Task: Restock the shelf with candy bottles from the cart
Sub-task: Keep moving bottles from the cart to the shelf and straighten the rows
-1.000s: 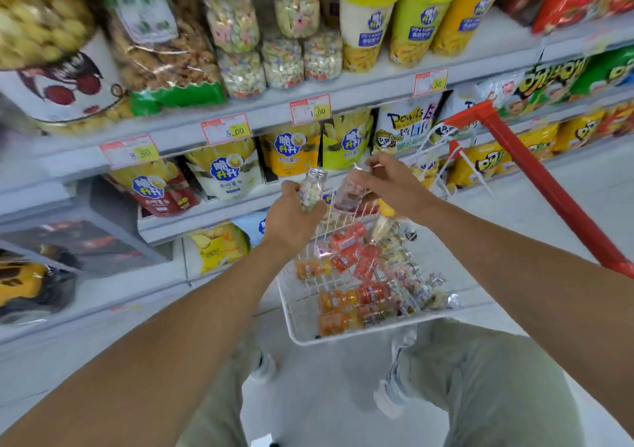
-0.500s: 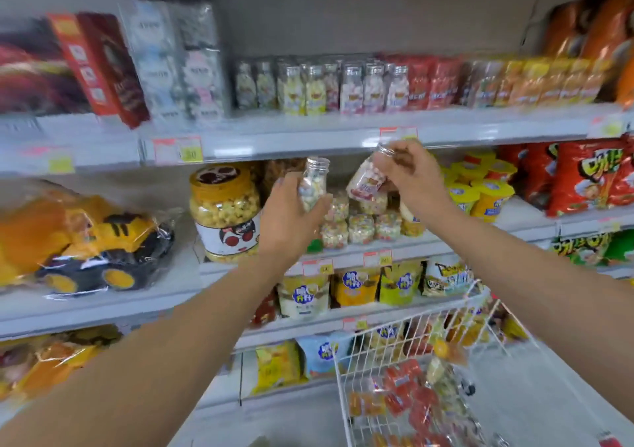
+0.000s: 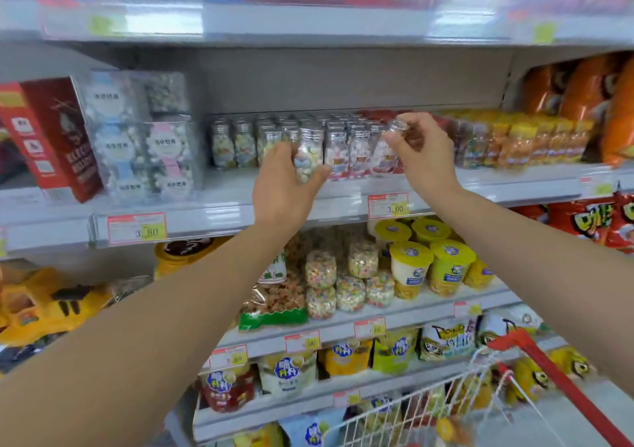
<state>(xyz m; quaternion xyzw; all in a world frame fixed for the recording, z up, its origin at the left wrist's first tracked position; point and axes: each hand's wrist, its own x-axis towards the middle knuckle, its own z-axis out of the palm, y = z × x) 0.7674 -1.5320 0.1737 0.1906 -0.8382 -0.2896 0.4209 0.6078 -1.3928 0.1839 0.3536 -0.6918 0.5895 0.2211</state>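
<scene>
My left hand (image 3: 286, 186) grips a clear candy bottle (image 3: 308, 158) with a silver cap and pastel candies, held upright at the front edge of the shelf (image 3: 223, 213). My right hand (image 3: 423, 156) pinches a second clear bottle (image 3: 394, 138) by its silver cap, tilted, in front of the shelved row. A row of matching candy bottles (image 3: 240, 143) stands on that shelf behind both hands. The white wire cart (image 3: 411, 415) with a red handle sits at the lower right.
Clear marshmallow boxes (image 3: 144, 138) and a red carton (image 3: 51, 138) stand left of the bottles; orange bottles (image 3: 521, 141) and orange snack bags (image 3: 583, 103) are to the right. The shelf below holds candy jars (image 3: 343, 282) and yellow-lidded cups (image 3: 432, 261).
Both hands rose from over the cart up to the bottle shelf, each carrying its bottle. The view tilted upward, so the cart dropped to the lower right corner.
</scene>
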